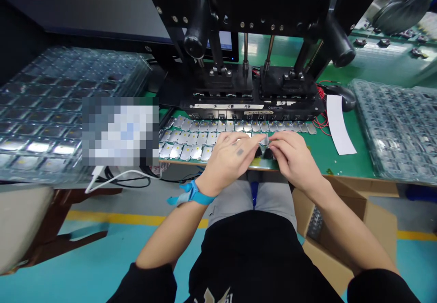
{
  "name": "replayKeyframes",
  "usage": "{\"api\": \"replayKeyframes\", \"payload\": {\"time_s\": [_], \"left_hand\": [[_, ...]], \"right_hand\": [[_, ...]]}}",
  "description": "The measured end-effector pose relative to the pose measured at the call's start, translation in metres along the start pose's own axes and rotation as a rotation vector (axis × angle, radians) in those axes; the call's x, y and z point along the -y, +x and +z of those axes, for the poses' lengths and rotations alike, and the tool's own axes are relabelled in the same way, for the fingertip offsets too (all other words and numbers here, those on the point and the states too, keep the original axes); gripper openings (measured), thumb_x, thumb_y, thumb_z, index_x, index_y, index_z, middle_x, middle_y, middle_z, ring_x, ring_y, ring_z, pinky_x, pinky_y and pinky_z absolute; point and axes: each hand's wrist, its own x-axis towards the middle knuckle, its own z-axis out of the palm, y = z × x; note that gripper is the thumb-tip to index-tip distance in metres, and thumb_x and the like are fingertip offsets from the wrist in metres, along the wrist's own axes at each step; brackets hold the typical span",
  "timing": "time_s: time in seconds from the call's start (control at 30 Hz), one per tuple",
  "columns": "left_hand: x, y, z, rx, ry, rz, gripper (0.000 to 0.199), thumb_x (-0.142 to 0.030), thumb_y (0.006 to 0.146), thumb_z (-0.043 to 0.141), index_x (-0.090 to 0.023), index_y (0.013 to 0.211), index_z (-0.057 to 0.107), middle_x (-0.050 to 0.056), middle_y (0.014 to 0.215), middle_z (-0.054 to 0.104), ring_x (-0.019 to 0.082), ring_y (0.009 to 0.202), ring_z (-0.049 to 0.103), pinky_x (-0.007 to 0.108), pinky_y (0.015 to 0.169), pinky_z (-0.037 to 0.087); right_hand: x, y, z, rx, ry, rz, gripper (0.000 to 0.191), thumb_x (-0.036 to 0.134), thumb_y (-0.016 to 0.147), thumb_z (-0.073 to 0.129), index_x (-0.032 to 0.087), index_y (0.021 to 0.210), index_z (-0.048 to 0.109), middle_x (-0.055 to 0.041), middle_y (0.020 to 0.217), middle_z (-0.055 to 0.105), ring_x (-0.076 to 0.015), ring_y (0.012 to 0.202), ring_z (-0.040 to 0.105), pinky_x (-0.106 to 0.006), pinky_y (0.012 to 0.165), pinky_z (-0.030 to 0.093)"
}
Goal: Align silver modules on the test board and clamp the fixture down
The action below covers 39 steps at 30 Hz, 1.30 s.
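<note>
Silver plates (201, 138) lie in close rows on the green tabletop (336, 159), each small and rectangular, many with a yellow dot, and the rows run up to the base of a black press (252, 96) with two dark handles. The left hand (228, 158) and right hand (293, 155) are both curled inward and meet at the front edge of the tabletop, and their fingertips (263, 137) pinch a small grey piece (266, 140) between them. Two small black objects (268, 154) sit just under the fingers, partly hidden, so their shape is hard to make out. A blue wristband (190, 194) circles the left wrist.

Left of the rows, a stack of clear plastic trays (64, 112) holds dark and shiny pieces in a grid, and a pixelated patch covers the area beside it. Another stack of clear trays (392, 130) sits at the right end of the tabletop, near a white paper strip (338, 125), a black computer mouse (343, 97) and loose red wires (321, 118). An open cardboard box (341, 234) stands on the floor below the right forearm, beside the person's grey-clad knees (252, 198).
</note>
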Motion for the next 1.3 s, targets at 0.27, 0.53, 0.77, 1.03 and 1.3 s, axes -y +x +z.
{"api": "replayKeyframes", "payload": {"time_s": [0.27, 0.53, 0.77, 1.03, 1.3], "left_hand": [[-0.004, 0.004, 0.004, 0.138, 0.082, 0.016, 0.026, -0.023, 0.102, 0.048, -0.018, 0.125, 0.057, 0.006, 0.099, 0.072, 0.024, 0.100, 0.059, 0.035, 0.080, 0.039], [-0.009, -0.012, -0.004, 0.178, 0.059, -0.003, 0.022, -0.025, 0.098, 0.057, -0.021, 0.120, 0.059, 0.003, 0.103, 0.073, 0.023, 0.105, 0.059, 0.036, 0.086, 0.039], [-0.008, -0.014, -0.005, 0.164, 0.060, -0.026, 0.026, -0.027, 0.098, 0.059, -0.021, 0.123, 0.058, 0.003, 0.107, 0.073, 0.023, 0.106, 0.059, 0.036, 0.088, 0.040], [0.009, -0.031, -0.032, 0.192, 0.146, -0.011, 0.024, -0.029, 0.095, 0.064, -0.019, 0.117, 0.063, 0.006, 0.115, 0.072, 0.026, 0.110, 0.059, 0.039, 0.087, 0.041], [0.012, -0.032, -0.029, 0.171, 0.122, -0.024, 0.021, -0.027, 0.096, 0.062, -0.021, 0.116, 0.063, 0.005, 0.106, 0.074, 0.025, 0.108, 0.061, 0.039, 0.087, 0.040]], "right_hand": [[-0.005, -0.006, 0.006, 0.085, 0.019, 0.046, 0.019, 0.020, 0.098, 0.050, 0.015, 0.103, 0.067, -0.0127, 0.111, 0.068, -0.0251, 0.107, 0.060, -0.046, 0.096, 0.051], [-0.006, -0.022, 0.003, 0.069, -0.035, -0.077, 0.015, 0.021, 0.094, 0.060, 0.014, 0.105, 0.067, -0.0129, 0.113, 0.065, -0.0284, 0.115, 0.057, -0.048, 0.100, 0.051], [-0.003, -0.023, -0.001, 0.051, -0.044, -0.028, 0.020, 0.019, 0.094, 0.060, 0.012, 0.111, 0.066, -0.0155, 0.116, 0.065, -0.0274, 0.112, 0.059, -0.047, 0.097, 0.054], [-0.005, -0.041, -0.016, 0.023, -0.045, 0.033, 0.020, 0.013, 0.091, 0.062, 0.014, 0.111, 0.065, -0.0145, 0.113, 0.066, -0.0259, 0.108, 0.061, -0.045, 0.092, 0.056], [0.000, -0.039, -0.013, 0.029, -0.034, 0.018, 0.024, 0.014, 0.091, 0.061, 0.018, 0.115, 0.064, -0.0127, 0.115, 0.066, -0.0273, 0.112, 0.060, -0.049, 0.095, 0.055]]}}
